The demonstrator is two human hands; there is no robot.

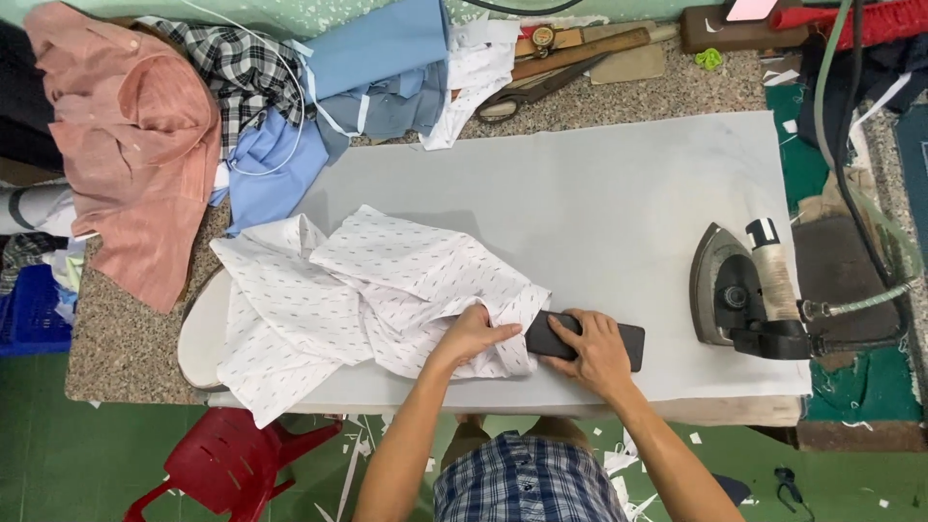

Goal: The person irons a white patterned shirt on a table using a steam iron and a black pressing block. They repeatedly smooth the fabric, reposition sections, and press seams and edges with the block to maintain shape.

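Left hand (471,333) grips one white shirt (358,290); right hand (594,353) one black phone (628,340).

Iron (727,287), scissors (527,93), red stool (232,462)

Open grey pad (599,184) across the middle of the table (126,348), bare from the rumpled white shirt (358,290) rightward to the iron (739,290). Blocked right by that iron and its hose (860,300). Crowded along the far edge: heaped clothes (242,106), scissors (532,92), wooden tools (580,53). Near edge taken by 2 hands, left (474,333) and right (594,348), over a black phone (590,340).
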